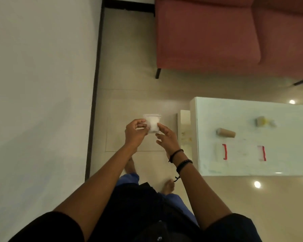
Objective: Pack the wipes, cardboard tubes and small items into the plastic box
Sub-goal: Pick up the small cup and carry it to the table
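Note:
I hold a small white cup-shaped container (pixel 152 123) in the air over the floor, to the left of the white table (pixel 287 168). My left hand (pixel 134 132) grips its left side and my right hand (pixel 166 137) touches its right side with fingers spread. A cardboard tube (pixel 226 132) lies on the table. Near it sits a small yellow and white item (pixel 265 121). A clear plastic box with red clips (pixel 243 152) rests on the table's near part, hard to make out.
A red sofa (pixel 226 35) stands beyond the table. A white wall with a dark skirting (pixel 94 84) runs along the left. Tiled floor lies under my bare feet (pixel 168 186). A white shelf or ledge (pixel 184 130) juts from the table's left end.

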